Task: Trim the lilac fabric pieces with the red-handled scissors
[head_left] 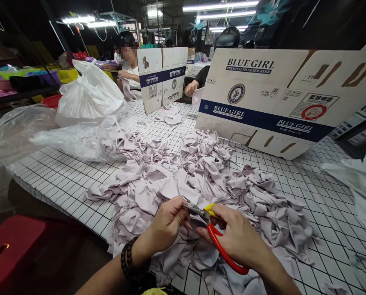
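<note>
My right hand (pixel 240 235) grips a pair of scissors (pixel 224 250) with one red and one yellow handle; their blades point left. At the blade tips, my left hand (pixel 166 225), with dark beads on its wrist, is closed with thumb and fingers pinched together. A pale lilac fabric piece (pixel 197 225) shows under the blades at my left fingertips, though the pinch itself is partly hidden. Around and beneath both hands spreads a large heap of similar fabric pieces (pixel 149 184), crumpled and overlapping.
A white table (pixel 75 196) with black grid lines carries the heap. Cardboard sheets (pixel 263 94) stand upright behind it, and full plastic bags (pixel 91 96) sit at the left. Two people work across the table, one handling fabric. A red stool (pixel 14 246) stands at lower left.
</note>
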Demonstrator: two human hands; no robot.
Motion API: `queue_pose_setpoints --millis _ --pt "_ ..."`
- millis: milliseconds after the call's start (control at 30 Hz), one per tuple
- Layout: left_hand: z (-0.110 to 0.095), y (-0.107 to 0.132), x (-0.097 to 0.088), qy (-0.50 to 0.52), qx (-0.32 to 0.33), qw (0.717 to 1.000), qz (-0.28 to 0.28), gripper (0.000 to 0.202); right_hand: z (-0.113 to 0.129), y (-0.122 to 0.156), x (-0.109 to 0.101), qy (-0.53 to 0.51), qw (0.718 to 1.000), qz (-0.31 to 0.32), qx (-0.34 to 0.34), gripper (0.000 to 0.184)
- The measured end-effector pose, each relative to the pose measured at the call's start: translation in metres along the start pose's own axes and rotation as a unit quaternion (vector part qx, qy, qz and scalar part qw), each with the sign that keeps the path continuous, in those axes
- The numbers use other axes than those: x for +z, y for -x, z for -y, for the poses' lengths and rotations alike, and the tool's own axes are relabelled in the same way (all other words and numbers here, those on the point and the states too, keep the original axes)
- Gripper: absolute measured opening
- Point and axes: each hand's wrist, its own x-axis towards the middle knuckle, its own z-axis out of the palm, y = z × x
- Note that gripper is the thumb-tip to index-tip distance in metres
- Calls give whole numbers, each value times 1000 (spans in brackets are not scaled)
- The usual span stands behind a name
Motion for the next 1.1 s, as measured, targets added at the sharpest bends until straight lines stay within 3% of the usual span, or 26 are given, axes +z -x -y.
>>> queue_pose_setpoints --millis 300,500,833,967,1033,1100 --pt "-3 0 1 41 -17 999 -1 34 -6 0 8 39 999 -35 -7 30" --pt "-4 0 1 75 -44 996 -3 35 -11 -3 14 54 994 -85 -35 35" --pt "-3 1 0 105 -71 992 1 36 -13 -5 12 35 991 -106 -69 44" --pt "-3 1 0 111 -93 989 -9 38 -27 -10 10 -118 992 -34 3 42" --pt "-2 0 -1 117 -98 988 -12 38 -35 -15 17 -208 977 -2 54 30" --pt "0 0 -3 118 -101 988 -14 37 -41 -22 32 -255 963 11 79 36"
